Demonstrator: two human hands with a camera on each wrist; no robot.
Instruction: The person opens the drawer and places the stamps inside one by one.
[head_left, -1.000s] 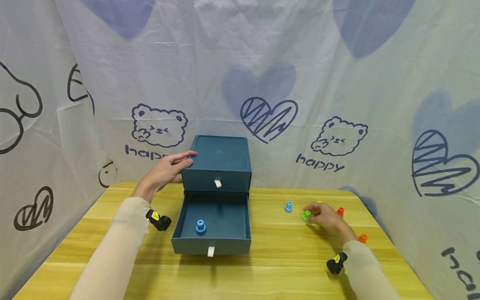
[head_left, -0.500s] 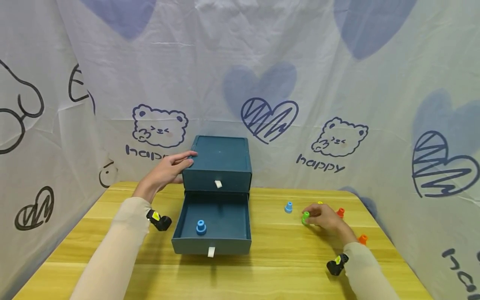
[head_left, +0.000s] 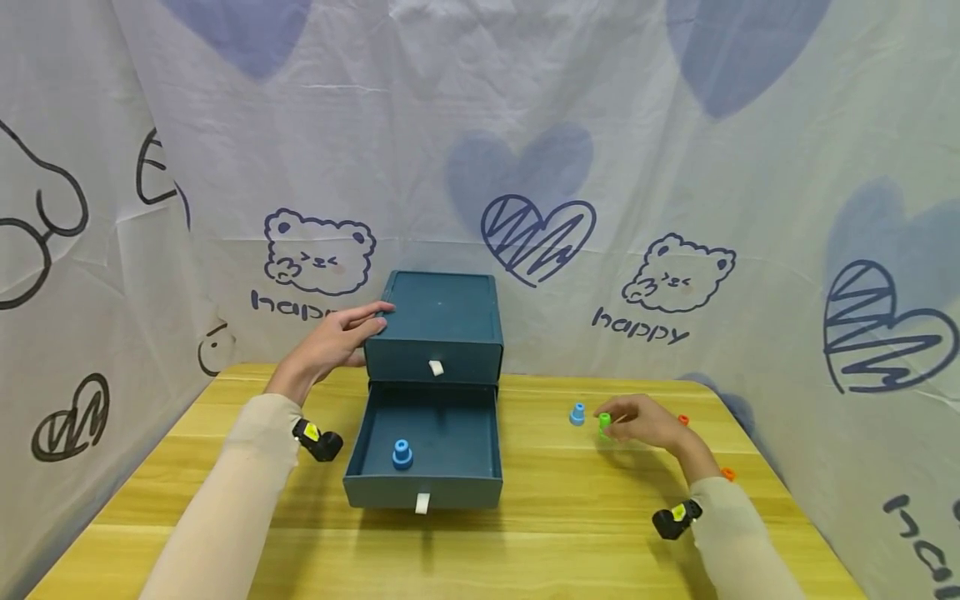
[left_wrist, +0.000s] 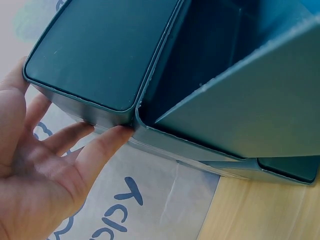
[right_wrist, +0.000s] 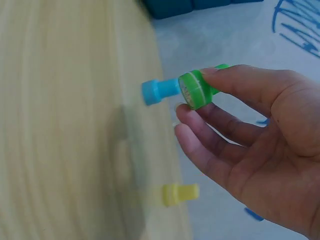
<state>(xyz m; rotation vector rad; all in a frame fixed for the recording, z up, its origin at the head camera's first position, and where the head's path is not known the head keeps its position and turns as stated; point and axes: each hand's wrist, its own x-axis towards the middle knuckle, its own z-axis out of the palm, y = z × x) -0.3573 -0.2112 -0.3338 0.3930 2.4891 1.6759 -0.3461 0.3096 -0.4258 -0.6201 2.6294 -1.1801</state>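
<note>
My left hand [head_left: 326,346] rests at the top left edge of a dark teal two-drawer box [head_left: 442,308]. In the left wrist view its fairly straight fingers [left_wrist: 100,150] touch the box's side wall. The lower drawer [head_left: 450,429] is pulled out, and a blue stamp [head_left: 402,454] stands upright in it. My right hand [head_left: 648,421] pinches a green stamp [right_wrist: 196,90] between thumb and fingers, raised over the table. Its round printed face shows in the right wrist view. Left of that hand, another blue stamp [head_left: 577,414] stands on the table.
A yellow stamp [right_wrist: 180,194] stands on the wooden table [head_left: 555,517], hidden behind the right hand in the head view. Two orange-red stamps, one farther back [head_left: 683,420] and one nearer [head_left: 728,474], are at the right. A printed cloth [head_left: 420,167] hangs behind.
The right hand has lifted the green stamp from the table and moved slightly left and up with it. The left hand, the box and the open drawer stay put.
</note>
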